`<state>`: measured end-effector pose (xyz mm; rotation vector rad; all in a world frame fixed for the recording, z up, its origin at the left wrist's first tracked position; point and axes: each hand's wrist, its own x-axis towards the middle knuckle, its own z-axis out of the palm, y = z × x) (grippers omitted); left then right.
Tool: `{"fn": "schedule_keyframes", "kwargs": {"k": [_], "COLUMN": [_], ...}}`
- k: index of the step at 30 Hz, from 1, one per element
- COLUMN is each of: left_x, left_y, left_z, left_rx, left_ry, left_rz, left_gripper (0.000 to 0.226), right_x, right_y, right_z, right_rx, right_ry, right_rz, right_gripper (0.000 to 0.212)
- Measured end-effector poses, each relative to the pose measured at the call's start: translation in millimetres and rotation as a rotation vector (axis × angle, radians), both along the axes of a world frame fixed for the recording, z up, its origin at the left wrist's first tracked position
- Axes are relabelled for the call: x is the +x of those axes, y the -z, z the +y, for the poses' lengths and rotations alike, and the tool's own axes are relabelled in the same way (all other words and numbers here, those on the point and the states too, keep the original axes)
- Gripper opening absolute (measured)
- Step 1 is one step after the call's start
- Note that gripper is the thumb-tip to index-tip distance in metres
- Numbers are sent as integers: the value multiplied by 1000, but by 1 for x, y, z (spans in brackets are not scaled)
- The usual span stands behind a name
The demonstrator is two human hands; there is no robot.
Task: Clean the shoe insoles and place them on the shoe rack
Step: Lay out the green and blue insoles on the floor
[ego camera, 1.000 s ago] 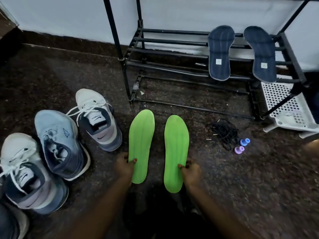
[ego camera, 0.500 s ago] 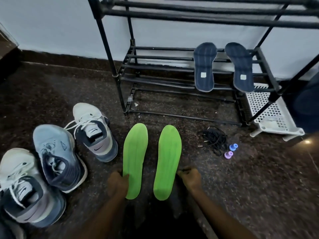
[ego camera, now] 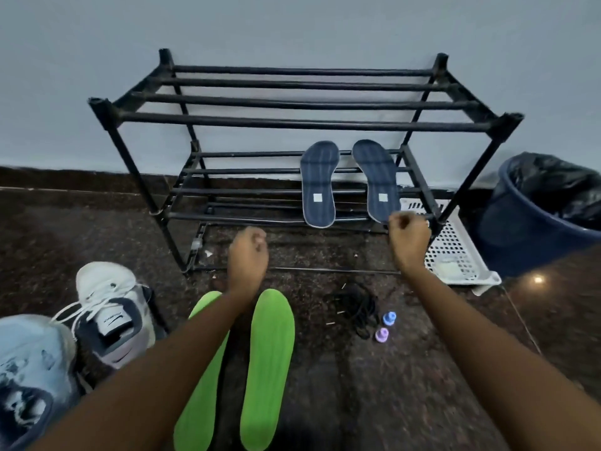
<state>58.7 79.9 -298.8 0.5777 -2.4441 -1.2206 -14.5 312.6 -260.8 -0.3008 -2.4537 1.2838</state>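
Two bright green insoles lie side by side on the dark floor, the right one (ego camera: 268, 369) in full view and the left one (ego camera: 198, 402) partly under my left forearm. Two dark blue insoles (ego camera: 318, 183) (ego camera: 377, 180) rest on the middle shelf of the black shoe rack (ego camera: 292, 123). My left hand (ego camera: 247, 255) is raised above the green insoles' toe ends, fingers curled, holding nothing. My right hand (ego camera: 408, 242) is also curled and holds nothing, in front of the rack's lower right bars.
A white and grey sneaker (ego camera: 113, 317) and a light blue shoe (ego camera: 29, 369) sit at the left. Black laces (ego camera: 357, 307) and two small caps, blue (ego camera: 389, 318) and purple (ego camera: 381, 334), lie right of the insoles. A white basket (ego camera: 455, 255) and a blue bin (ego camera: 536, 222) stand at the right.
Both hands have let go of the green insoles' heel ends and lifted forward towards the rack. The camera has tilted up, so the rack's top shelf and the bin show.
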Motion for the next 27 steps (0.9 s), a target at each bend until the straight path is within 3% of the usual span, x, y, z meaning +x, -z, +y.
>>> {"fn": "schedule_keyframes", "kwargs": {"k": [5, 10, 14, 19, 27], "left_x": [-74, -124, -142, -144, -117], "left_y": [-27, -23, -17, -17, -37], "left_z": [22, 33, 36, 41, 45], "left_rx": [43, 155, 302, 581, 755], "left_ry": [75, 23, -1, 34, 15], "left_rz": [42, -150, -246, -257, -181], "left_gripper": [19, 33, 49, 53, 39], "right_x": [-56, -91, -107, -111, -80], "right_y": [-9, 9, 16, 11, -1], "right_z": [15, 21, 19, 12, 7], "right_rx": [37, 94, 96, -64, -396], "right_ry": [-23, -36, -61, -32, 18], "right_rz": [25, -170, -275, -293, -221], "right_gripper": [14, 33, 35, 28, 34]}}
